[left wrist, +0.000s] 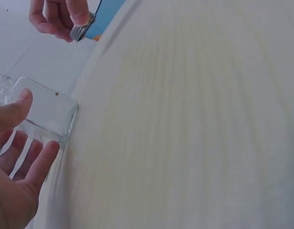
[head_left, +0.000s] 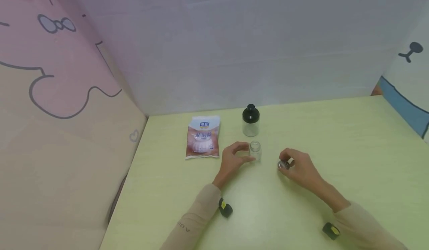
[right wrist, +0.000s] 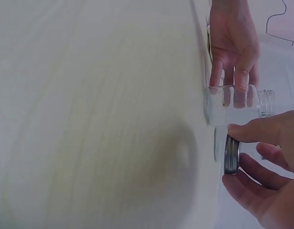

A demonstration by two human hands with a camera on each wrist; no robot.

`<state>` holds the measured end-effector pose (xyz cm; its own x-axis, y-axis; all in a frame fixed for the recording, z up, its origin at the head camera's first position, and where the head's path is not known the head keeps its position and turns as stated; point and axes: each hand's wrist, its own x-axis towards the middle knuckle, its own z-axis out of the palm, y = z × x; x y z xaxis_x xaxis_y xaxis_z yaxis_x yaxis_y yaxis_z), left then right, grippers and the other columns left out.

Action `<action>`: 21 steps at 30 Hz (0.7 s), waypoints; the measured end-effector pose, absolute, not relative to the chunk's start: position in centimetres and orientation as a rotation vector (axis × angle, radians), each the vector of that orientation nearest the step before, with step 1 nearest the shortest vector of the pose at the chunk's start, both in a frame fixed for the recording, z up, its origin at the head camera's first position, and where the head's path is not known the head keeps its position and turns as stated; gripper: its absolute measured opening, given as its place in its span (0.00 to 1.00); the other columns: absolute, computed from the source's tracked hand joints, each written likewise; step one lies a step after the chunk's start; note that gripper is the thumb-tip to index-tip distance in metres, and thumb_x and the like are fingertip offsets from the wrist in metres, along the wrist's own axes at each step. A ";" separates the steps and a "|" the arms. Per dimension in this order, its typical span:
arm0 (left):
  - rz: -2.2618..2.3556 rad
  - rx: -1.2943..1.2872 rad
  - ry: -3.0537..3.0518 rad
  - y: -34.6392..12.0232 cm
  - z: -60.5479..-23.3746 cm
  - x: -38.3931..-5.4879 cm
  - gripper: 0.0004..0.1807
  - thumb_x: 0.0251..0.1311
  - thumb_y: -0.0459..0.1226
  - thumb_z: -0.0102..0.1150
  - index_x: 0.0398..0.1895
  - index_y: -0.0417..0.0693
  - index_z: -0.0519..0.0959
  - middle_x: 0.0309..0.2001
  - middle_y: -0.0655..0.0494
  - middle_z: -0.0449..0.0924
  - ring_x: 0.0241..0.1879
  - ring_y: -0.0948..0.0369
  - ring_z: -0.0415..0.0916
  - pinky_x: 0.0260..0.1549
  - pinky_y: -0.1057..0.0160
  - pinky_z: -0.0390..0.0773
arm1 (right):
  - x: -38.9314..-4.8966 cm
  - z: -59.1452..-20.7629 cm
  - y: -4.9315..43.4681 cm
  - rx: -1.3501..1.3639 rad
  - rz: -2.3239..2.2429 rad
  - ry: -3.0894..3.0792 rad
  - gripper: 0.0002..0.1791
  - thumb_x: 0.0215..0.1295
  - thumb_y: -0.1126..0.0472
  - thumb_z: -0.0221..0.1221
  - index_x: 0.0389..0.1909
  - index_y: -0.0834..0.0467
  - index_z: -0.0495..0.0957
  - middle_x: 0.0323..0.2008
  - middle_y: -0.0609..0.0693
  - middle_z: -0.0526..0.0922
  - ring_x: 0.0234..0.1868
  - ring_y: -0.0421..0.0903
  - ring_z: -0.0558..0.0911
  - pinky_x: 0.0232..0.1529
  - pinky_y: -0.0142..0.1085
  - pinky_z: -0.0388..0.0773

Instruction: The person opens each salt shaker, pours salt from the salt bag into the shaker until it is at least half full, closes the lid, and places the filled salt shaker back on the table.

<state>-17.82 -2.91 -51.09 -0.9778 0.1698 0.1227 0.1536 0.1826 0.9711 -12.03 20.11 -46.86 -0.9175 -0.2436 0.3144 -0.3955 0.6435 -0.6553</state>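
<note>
A small clear glass jar (head_left: 255, 151) with an uncovered threaded neck stands upright at the middle of the table. My left hand (head_left: 232, 160) holds it from the left, the thumb and fingers on either side of the glass. In the left wrist view the jar (left wrist: 49, 107) looks see-through, with no visible filling. To the right, my right hand (head_left: 303, 168) pinches a silver metal shaker lid (head_left: 283, 164) with holes in its top. The lid (right wrist: 231, 155) is apart from the jar, between thumb and fingertips, its ribbed rim showing in the right wrist view.
Behind the jar stands a clear bottle (head_left: 250, 125) with a black top. A brown and white salt packet (head_left: 202, 138) lies flat left of it. The pale yellow-green table (head_left: 352, 142) meets a white backdrop (head_left: 254, 48) and printed side panels (head_left: 67, 149).
</note>
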 end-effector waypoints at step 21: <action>2.040 0.282 2.331 -2.7 -51.4 -17.6 0.22 0.42 0.32 0.74 0.45 0.49 0.82 0.42 0.56 0.83 0.44 0.53 0.80 0.38 0.65 0.82 | -10.0 -47.9 22.1 0.576 0.993 -2.942 0.15 0.41 0.69 0.71 0.26 0.56 0.75 0.25 0.44 0.72 0.28 0.41 0.69 0.27 0.32 0.69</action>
